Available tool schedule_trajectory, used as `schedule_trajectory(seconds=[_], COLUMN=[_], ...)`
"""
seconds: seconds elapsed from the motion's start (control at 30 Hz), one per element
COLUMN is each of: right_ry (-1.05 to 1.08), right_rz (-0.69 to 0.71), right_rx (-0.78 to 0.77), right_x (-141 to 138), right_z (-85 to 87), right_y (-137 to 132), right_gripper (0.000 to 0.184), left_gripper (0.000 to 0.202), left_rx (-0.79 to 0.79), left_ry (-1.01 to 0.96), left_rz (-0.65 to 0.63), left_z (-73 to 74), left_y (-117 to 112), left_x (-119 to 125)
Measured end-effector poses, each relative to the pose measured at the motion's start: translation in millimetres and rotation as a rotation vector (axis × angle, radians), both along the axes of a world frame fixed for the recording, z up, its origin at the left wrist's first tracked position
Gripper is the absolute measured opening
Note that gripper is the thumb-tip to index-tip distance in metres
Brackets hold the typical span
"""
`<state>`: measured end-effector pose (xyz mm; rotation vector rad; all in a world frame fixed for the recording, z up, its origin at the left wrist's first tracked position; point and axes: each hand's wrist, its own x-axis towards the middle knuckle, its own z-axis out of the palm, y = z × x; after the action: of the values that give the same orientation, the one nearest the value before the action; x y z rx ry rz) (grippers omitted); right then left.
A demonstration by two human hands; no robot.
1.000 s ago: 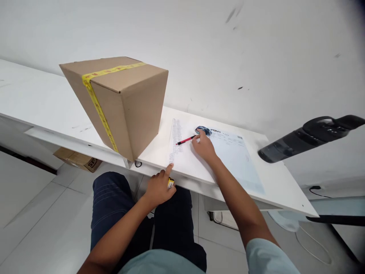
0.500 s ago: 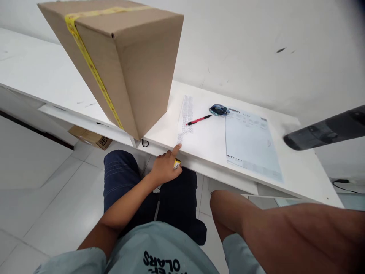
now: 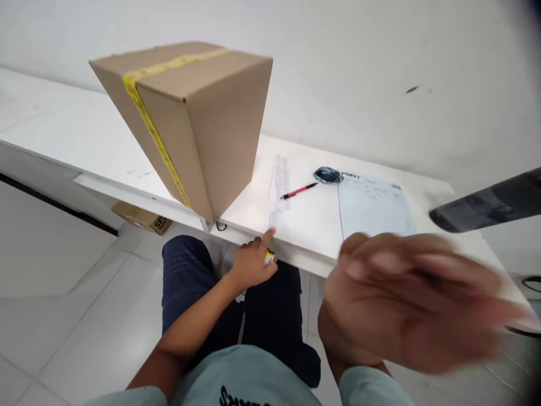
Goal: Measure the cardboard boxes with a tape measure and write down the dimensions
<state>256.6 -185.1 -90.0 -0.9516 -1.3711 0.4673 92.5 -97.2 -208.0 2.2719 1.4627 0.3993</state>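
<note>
My left hand (image 3: 255, 262) is at the front edge of the white desk, its index finger stretched onto the near end of a printed sheet (image 3: 306, 217). The other fingers are curled round a small yellow object (image 3: 269, 257) with a pale label; most of it is hidden in the palm. Close to the camera, my right hand (image 3: 406, 299) is raised over the right part of the desk and smeared by motion. Whether it holds anything does not show. A red and black pen (image 3: 298, 191) lies on the sheet, beside a dark blue computer mouse (image 3: 328, 175).
A tall cardboard box (image 3: 224, 132) with yellow tape stands on the desk (image 3: 63, 124) to the left. A pale printed bag or sheet (image 3: 374, 206) lies right of the mouse. A dark cylinder (image 3: 486, 200) juts in from the right. Another carton (image 3: 139, 216) sits below the desk.
My right hand has come up into view, covering part of the pale printed bag or sheet. The camera view has shifted a little. My left finger stays on the sheet.
</note>
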Motion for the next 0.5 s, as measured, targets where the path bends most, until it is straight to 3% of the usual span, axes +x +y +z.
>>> schedule_trajectory(seconds=[0.07, 0.1, 0.17, 0.27, 0.33, 0.4, 0.5], right_ry=[0.122, 0.052, -0.166, -0.421, -0.458, -0.472, -0.535], right_rz=[-0.032, -0.016, 0.032, 0.134, 0.152, 0.141, 0.146], right_rx=[0.088, 0.047, -0.01, 0.168, 0.224, 0.257, 0.342], right_x=[-21.5, -29.7, -40.0, -48.0, -54.1, -59.1, -58.8], right_z=[-6.7, -20.1, -62.5, -131.1, -156.5, -160.4, -139.4], right_y=[17.8, 19.2, 12.1, -4.0, -9.7, -9.1, 0.2], right_gripper=[0.027, 0.027, 0.042, 0.077, 0.092, 0.094, 0.083], left_gripper=[0.087, 0.089, 0.091, 0.061, 0.06, 0.066, 0.069], left_rx=[-0.031, -0.056, -0.141, -0.398, -0.522, -0.543, -0.515], left_ry=[-0.069, -0.136, -0.356, -0.875, -1.124, -1.236, -1.2], left_rz=[0.001, 0.005, 0.034, 0.097, 0.181, 0.241, 0.213], left_z=[6.6, 11.0, 20.4, 30.6, 34.3, 37.6, 49.4], left_y=[-6.9, -13.9, -35.0, -73.4, -91.9, -99.8, -96.9], left_x=[-11.4, -18.7, -32.6, -41.2, -38.7, -37.0, -48.3])
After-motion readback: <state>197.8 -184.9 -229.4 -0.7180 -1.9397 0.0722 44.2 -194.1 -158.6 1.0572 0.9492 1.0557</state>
